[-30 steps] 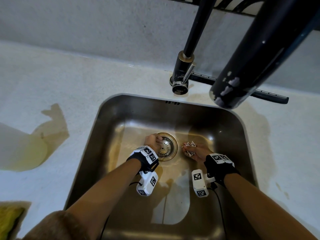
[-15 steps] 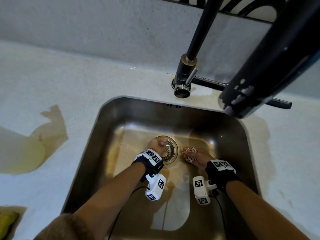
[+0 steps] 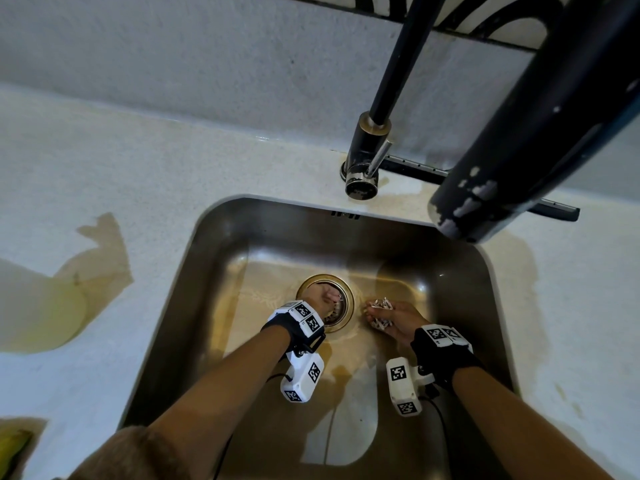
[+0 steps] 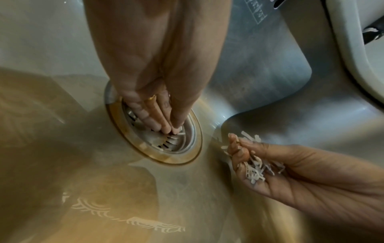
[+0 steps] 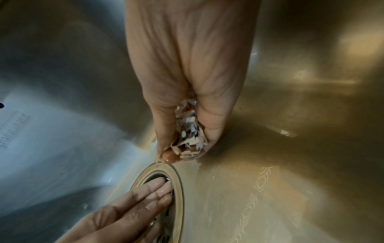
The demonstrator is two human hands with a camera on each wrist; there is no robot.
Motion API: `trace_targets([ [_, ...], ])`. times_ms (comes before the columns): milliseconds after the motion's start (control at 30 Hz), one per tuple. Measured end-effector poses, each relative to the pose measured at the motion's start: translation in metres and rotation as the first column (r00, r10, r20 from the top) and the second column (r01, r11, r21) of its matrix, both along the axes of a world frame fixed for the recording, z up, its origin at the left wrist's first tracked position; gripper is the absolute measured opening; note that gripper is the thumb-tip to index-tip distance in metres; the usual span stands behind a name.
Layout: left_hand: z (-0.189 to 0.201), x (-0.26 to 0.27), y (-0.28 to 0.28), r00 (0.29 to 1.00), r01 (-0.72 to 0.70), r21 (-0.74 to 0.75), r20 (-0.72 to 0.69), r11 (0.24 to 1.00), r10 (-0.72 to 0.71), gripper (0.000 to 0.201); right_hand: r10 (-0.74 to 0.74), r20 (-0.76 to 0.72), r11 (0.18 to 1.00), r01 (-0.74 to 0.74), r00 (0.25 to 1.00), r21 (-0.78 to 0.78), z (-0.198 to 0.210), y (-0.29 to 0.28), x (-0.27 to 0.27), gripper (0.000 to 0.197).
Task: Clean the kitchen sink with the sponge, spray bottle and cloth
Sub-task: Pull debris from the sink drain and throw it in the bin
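Few scraps (image 4: 180, 132) lie pinched under the left grip (image 4: 158, 78) in the strainer (image 4: 166, 145), just beside the right grip (image 4: 301, 177) cupping more.

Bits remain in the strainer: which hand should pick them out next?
Left, probably: the left hand has its fingertips in the drain strainer; the right hand is cupped round collected scraps.

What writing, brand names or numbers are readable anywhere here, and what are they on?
Stamp pressed into the sink wall: letters, too blurred to read.
Square markers on the wrist gear: black-and-white patterns, no words.
Scraps in the right hand: dark marks, too small to read.
Nothing legible anywhere.
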State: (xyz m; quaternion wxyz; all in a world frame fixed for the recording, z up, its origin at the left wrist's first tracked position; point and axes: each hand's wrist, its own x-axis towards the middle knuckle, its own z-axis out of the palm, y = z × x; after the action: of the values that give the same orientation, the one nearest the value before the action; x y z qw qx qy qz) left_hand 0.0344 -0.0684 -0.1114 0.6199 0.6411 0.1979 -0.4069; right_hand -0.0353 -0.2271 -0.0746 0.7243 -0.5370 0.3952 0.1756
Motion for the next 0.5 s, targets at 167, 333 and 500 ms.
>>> trace_targets([
  [167,0.002,-0.010,0.004,0.876,0.348,0.274,0.244,0.896,-0.415,0.041,0.011,-0.001,1.000,-0.011,1.000,-0.002,-0.001,0.001,0.000,0.016],
  [333,0.008,-0.009,0.009,0.726,0.493,0.469,0.243,0.733,-0.644,0.026,0.016,-0.004,1.000,-0.016,1.000,0.002,-0.001,0.000,0.000,0.015],
  [500,0.013,-0.005,0.014,0.564,0.622,0.524,0.217,0.582,-0.797,0.031,0.022,-0.003,1.000,-0.022,1.000,-0.001,-0.001,0.000,-0.001,0.016],
])
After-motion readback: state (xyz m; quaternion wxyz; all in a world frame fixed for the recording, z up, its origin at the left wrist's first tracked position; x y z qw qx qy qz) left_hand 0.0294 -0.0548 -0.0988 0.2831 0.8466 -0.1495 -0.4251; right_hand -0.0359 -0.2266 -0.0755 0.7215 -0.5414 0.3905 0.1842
